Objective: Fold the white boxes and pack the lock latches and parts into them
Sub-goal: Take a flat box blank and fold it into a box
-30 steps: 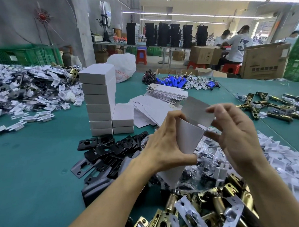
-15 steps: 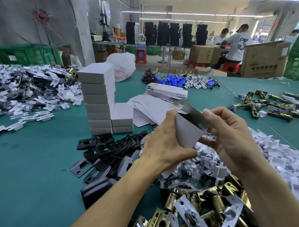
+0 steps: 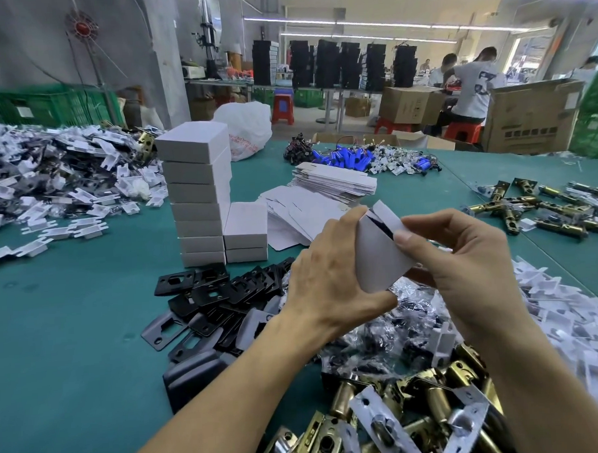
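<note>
A half-folded white box (image 3: 377,257) hangs in the air above the table, held between both hands. My left hand (image 3: 327,280) grips its left side, thumb under the bottom corner. My right hand (image 3: 464,267) holds the right side, and its thumb presses the top flap (image 3: 386,215) down over a dark gap. Brass lock latches (image 3: 419,413) lie heaped below my forearms. Black strike plates (image 3: 225,294) are piled to the left of them. Small bagged parts (image 3: 391,328) sit under my hands. Flat white box blanks (image 3: 333,183) are stacked behind.
Folded white boxes stand in a tall stack (image 3: 197,196) with a short stack (image 3: 245,232) beside it. White plastic parts are heaped at far left (image 3: 49,182) and right (image 3: 568,310). More latches (image 3: 547,205) lie at right. Blue parts (image 3: 346,157), cartons and seated workers are beyond the green table (image 3: 73,339).
The box has taken shape: its long flap, upright a second ago, has been bent down over the top opening by my right thumb. Both hands shifted slightly up and closer together.
</note>
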`<state>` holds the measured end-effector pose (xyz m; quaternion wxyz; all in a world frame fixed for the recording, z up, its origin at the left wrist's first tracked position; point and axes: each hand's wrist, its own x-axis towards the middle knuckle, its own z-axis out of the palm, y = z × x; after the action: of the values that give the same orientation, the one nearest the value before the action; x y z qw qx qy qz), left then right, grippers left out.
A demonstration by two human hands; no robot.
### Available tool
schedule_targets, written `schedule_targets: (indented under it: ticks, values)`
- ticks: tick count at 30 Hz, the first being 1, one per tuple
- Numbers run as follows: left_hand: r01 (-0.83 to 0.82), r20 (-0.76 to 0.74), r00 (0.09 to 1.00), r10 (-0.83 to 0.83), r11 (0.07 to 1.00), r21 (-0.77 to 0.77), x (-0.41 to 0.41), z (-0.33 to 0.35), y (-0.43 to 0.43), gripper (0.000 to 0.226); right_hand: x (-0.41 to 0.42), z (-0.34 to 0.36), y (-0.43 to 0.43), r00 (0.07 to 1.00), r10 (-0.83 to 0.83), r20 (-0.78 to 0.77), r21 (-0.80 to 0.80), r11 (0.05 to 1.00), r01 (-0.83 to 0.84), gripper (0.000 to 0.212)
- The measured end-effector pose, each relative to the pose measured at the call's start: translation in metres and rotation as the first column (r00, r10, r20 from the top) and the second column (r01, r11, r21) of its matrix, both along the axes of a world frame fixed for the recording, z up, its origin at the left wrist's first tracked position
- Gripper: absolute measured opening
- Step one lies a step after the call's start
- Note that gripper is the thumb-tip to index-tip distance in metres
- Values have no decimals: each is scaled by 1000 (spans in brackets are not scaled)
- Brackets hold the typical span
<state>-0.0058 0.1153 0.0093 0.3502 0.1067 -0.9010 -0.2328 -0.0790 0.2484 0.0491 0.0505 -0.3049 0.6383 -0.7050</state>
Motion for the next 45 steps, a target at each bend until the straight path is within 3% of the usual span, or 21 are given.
schedule_targets:
  ticks: [6, 15, 19, 21, 24, 28, 32, 36, 40, 43, 45]
  values:
    - [-48, -2, 999, 48, 997, -53, 1, 1, 1, 101, 0, 2, 2, 1000, 1, 12, 15, 1000, -1, 15]
    - [-97, 36, 994, 104, 983, -157, -2, -3, 1, 106, -5, 4, 6, 987, -36, -154, 243, 967, 73, 20]
    - [-63, 11, 998, 64, 996, -59, -2, -5, -1, 104, -2, 8, 10, 980, 71, -184, 297, 955, -13, 19]
    - [-44, -30, 999, 45, 999, 23, -2, -5, -1, 100, -2, 8, 11, 972, 168, -164, 322, 941, -108, 30]
    - [-21, -129, 991, 38, 990, 137, -2, -3, 0, 99, 0, 6, 8, 952, 271, -141, 257, 939, -229, 44]
    - [45, -233, 972, -8, 987, 155, -1, -1, -3, 86, 4, 0, 0, 943, 254, -213, 175, 960, -219, 51]
    - [22, -250, 968, 16, 989, 149, 0, 1, -2, 58, 2, -3, -1, 941, 257, -221, 151, 962, -227, 50]
    - [21, -264, 964, 21, 987, 158, -2, 1, -2, 56, 2, -5, -4, 937, 322, -133, 129, 943, -306, 37]
    - [94, -295, 955, -40, 980, 173, -4, -1, -4, 70, 5, -7, -6, 952, 260, -164, 95, 964, -247, 33]
    - [62, -336, 942, -18, 991, 119, -8, 0, -5, 89, 0, -8, -4, 982, 64, -176, 62, 997, -54, 42]
    - [24, -399, 916, 35, 989, 143, -10, 4, -5, 79, -6, -8, -1, 983, -75, -168, 19, 997, 80, 56]
